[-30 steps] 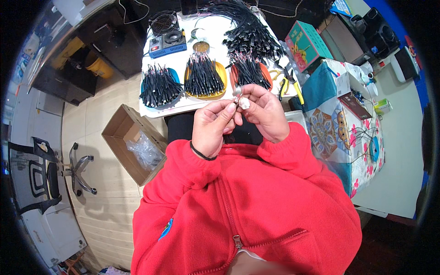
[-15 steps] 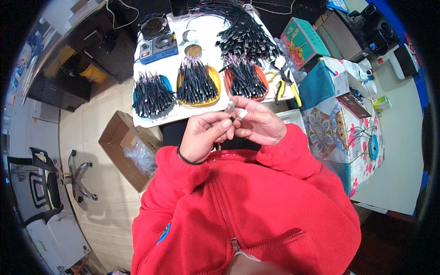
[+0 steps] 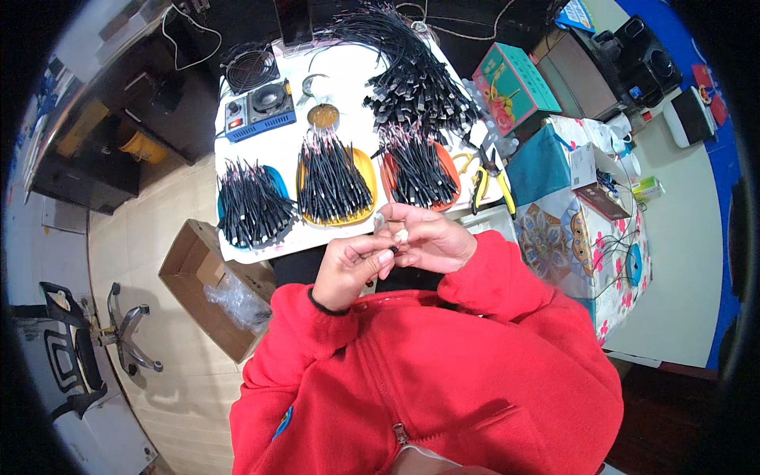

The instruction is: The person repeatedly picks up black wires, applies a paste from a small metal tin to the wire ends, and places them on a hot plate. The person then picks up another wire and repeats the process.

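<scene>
Seemingly midway, the left hand (image 3: pixel 348 269) pinches a dark bit (image 3: pixel 393 249) and the right hand (image 3: pixel 434 241), fingers curled, a white piece (image 3: pixel 402 236) by the bench's (image 3: pixel 348 79) near edge; whether the cables (image 3: pixel 332 180) are finished is unclear.

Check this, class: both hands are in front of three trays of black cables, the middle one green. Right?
The colour is wrong: the head view shows the middle tray yellow. The left hand and right hand are in front of three trays of black cables.
</scene>
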The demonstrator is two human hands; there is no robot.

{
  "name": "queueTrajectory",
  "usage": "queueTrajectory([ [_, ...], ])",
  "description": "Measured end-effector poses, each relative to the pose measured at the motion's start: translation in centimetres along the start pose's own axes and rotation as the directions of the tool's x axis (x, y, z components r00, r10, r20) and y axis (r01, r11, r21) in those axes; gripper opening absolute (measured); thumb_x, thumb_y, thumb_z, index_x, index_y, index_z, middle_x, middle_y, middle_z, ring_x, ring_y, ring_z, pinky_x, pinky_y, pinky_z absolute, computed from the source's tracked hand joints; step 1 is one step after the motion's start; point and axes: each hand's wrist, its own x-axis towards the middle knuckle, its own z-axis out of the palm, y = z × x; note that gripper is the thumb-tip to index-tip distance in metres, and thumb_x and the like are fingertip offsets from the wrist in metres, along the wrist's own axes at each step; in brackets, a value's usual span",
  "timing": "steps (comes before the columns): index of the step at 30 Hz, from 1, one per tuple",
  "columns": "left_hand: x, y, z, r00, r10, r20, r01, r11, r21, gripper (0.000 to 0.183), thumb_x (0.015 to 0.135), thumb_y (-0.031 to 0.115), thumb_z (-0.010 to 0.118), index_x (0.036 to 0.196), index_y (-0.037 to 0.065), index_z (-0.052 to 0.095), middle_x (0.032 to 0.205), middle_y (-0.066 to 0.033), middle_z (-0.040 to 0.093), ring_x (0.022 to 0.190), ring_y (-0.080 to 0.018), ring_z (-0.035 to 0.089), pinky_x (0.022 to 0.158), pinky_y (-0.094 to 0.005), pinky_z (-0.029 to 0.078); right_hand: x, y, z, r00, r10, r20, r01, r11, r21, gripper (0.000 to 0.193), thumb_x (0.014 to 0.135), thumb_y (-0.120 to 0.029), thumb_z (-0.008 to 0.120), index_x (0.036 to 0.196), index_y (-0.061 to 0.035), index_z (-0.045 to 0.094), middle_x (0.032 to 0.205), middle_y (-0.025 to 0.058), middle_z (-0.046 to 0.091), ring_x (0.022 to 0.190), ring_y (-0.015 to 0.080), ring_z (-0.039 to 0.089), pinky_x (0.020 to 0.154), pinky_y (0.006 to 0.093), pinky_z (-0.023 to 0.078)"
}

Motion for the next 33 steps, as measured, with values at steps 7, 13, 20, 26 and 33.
queueTrajectory([
  [7,1.8,0.0,-2.4,0.997,-0.007,-0.071,-0.005,0.985,-0.173,0.018,0.094,0.005,0.053,0.108,-0.004,0.062,0.072,-0.0033,0.058,0.053,-0.0030,0.038,0.048,-0.0185,0.026,5.2,-19.2,-5.8,0.774,-0.605,-0.186,-0.216,0.025,-0.976,0.025,0.087,-0.027,0.064,0.097,-0.0033,0.067,0.079,0.0018,0.065,0.066,0.0093,0.059,0.058,0.0264,0.048],
  [13,1.8,0.0,-3.2,0.991,-0.038,-0.128,0.011,0.979,-0.206,0.019,0.094,0.007,0.054,0.108,-0.003,0.060,0.072,-0.0028,0.058,0.055,-0.0033,0.039,0.051,-0.0175,0.029,14.5,-31.7,-14.2,0.422,-0.872,-0.249,-0.824,-0.254,-0.507,0.041,0.081,-0.039,0.065,0.083,0.0007,0.071,0.072,0.0144,0.069,0.072,0.0286,0.068,0.069,0.0378,0.052],
  [20,1.1,0.8,-4.7,0.978,-0.104,-0.183,0.076,0.985,-0.153,0.022,0.095,0.009,0.054,0.110,-0.005,0.061,0.073,-0.0015,0.057,0.057,-0.0036,0.040,0.052,-0.0180,0.031,17.7,-32.0,-15.9,0.475,-0.818,-0.324,-0.848,-0.327,-0.418,0.052,0.070,-0.044,0.075,0.093,0.0024,0.070,0.094,0.0210,0.069,0.090,0.0327,0.067,0.079,0.0392,0.053],
  [26,1.2,0.2,-4.6,0.984,-0.065,-0.164,0.031,0.979,-0.203,0.019,0.096,0.009,0.052,0.104,-0.005,0.061,0.073,-0.0033,0.058,0.055,-0.0044,0.039,0.051,-0.0182,0.031,14.5,-34.1,-15.1,0.541,-0.747,-0.386,-0.816,-0.353,-0.458,0.045,0.071,-0.039,0.074,0.087,0.0026,0.071,0.084,0.0168,0.070,0.074,0.0275,0.067,0.068,0.0375,0.052],
  [33,0.8,0.4,-2.9,0.976,0.022,-0.216,-0.102,0.926,-0.365,0.014,0.097,0.009,0.051,0.099,-0.004,0.057,0.077,-0.0075,0.058,0.059,-0.0082,0.043,0.054,-0.0220,0.035,5.1,-28.9,-8.5,0.388,-0.863,-0.324,-0.253,0.238,-0.938,0.030,0.080,-0.028,0.065,0.067,-0.0018,0.061,0.056,0.0016,0.052,0.051,0.0118,0.049,0.050,0.0298,0.038],
])
